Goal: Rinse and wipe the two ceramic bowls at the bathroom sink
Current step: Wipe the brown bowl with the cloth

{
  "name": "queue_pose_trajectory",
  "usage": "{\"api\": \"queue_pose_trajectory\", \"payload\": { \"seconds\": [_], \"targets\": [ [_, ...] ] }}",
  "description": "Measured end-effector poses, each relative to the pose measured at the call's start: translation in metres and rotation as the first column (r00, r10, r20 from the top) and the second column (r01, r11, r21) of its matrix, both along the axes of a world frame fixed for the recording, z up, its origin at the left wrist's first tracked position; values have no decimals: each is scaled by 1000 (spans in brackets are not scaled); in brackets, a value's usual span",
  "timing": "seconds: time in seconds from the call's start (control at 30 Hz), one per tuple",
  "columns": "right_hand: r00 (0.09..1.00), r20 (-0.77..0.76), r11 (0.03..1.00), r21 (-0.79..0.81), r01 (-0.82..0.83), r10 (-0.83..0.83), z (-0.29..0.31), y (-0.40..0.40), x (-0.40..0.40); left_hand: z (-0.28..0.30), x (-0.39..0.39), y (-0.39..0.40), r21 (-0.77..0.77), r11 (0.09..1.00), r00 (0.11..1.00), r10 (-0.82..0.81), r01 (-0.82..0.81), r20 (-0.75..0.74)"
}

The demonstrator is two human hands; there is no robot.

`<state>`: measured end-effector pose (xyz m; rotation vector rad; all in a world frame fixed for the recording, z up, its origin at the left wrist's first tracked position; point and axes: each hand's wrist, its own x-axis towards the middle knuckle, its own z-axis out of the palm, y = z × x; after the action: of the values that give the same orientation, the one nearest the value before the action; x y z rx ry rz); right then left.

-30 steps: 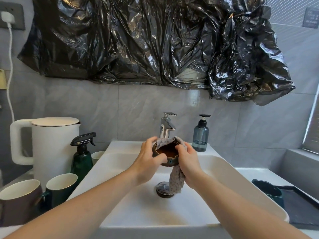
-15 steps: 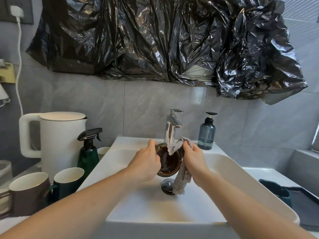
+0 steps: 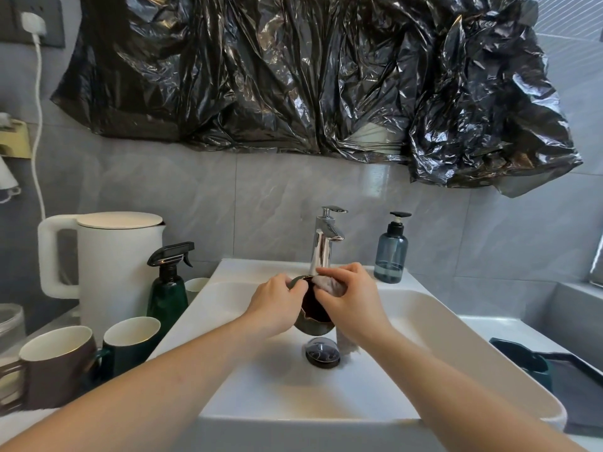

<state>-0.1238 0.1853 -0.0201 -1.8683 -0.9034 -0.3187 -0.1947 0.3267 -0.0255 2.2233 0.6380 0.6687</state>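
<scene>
A small ceramic bowl [image 3: 312, 322], dark brown inside and grey-green outside, hangs over the white sink [image 3: 434, 324] just below the chrome faucet [image 3: 324, 243]. It is tipped so its opening faces me. My left hand [image 3: 275, 306] grips its left rim. My right hand [image 3: 350, 300] presses a grey speckled cloth [image 3: 329, 285] into the bowl at its upper right rim; the cloth's tail [image 3: 347, 345] dangles below my wrist. A second bowl is not visible.
The drain plug [image 3: 322, 353] sits under the bowl. Left of the sink stand a white kettle [image 3: 117, 272], a green spray bottle [image 3: 168, 288] and two mugs [image 3: 55, 363]. A blue soap dispenser [image 3: 391, 252] stands at the back right. A dark tray [image 3: 574, 380] lies at the right.
The bowl has tipped from mouth-up toward me. My right hand has moved the cloth from the rim's edge over and into the bowl's top. The camera has shifted slightly.
</scene>
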Motion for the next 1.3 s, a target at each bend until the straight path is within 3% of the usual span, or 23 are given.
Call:
{"api": "queue_pose_trajectory", "payload": {
  "seconds": [0.2,0.3,0.43,0.63,0.8,1.0,1.3],
  "targets": [
    [995,103,990,-143,1,14,-2,5,-8,-1,2,-3,-37,999,998,-25,27,56],
    [979,123,959,-252,-128,162,-3,7,-12,-2,3,-1,-45,999,997,-20,24,78],
    [933,105,910,-283,-303,344,-1,5,-13,-2,3,7,-59,998,991,-29,37,128],
    [946,273,881,-472,-28,176,1,0,-10,2,-3,14,20,999,982,42,-46,183],
    [913,395,804,-573,159,101,-3,-1,-7,0,-6,13,101,995,988,3,-19,157],
    [959,226,836,-548,-18,169,-8,-2,-7,-1,-3,17,68,997,983,-35,23,182],
    [936,111,832,-501,-238,334,0,-3,-20,9,0,21,56,998,974,-45,34,222]
  ]
}}
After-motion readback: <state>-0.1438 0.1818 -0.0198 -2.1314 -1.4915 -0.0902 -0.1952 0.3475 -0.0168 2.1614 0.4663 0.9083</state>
